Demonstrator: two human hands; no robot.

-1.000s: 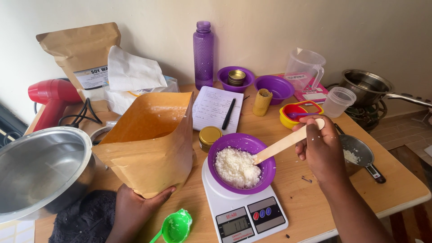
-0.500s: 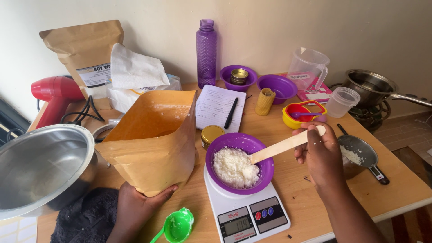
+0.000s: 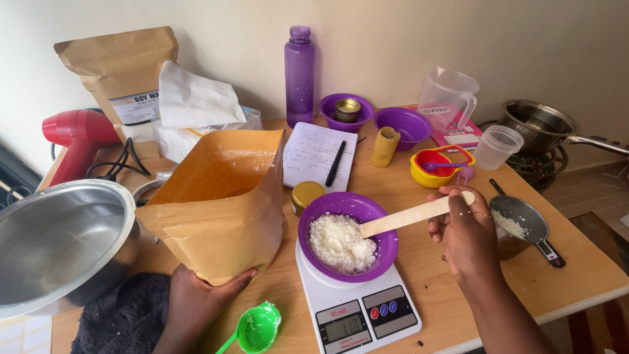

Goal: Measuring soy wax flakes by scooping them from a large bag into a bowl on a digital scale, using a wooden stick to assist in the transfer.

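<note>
- Your right hand has dropped the stick lower than a second ago: the tip now sits in the flakes in the bowl, where before it slanted above them.
- Fingers curled tight round the stick's outer end, thumb on top. Firm grip.
- Your left hand hasn't moved: it cups the bottom corner of the bag, fingers wrapped under, holding it upright with the mouth open.
- Bowl, bag and scale are where they were. The flake pile looks about the same size, so I'd judge you're stirring or levelling, not adding.
- The bowl sits on the scale, just right of the bag, mid-table.
- Hard to make out: the stick tip is buried in flakes, so I can't tell whether it carries any.
- Inside the bag only a few flakes on the back wall show; the fill level is hidden.
- The scale readout is too small to trust.
- The big steel bowl is cut off at the left edge; the green scoop is cut off at the bottom.
- Your left palm is hidden behind the bag.
</note>
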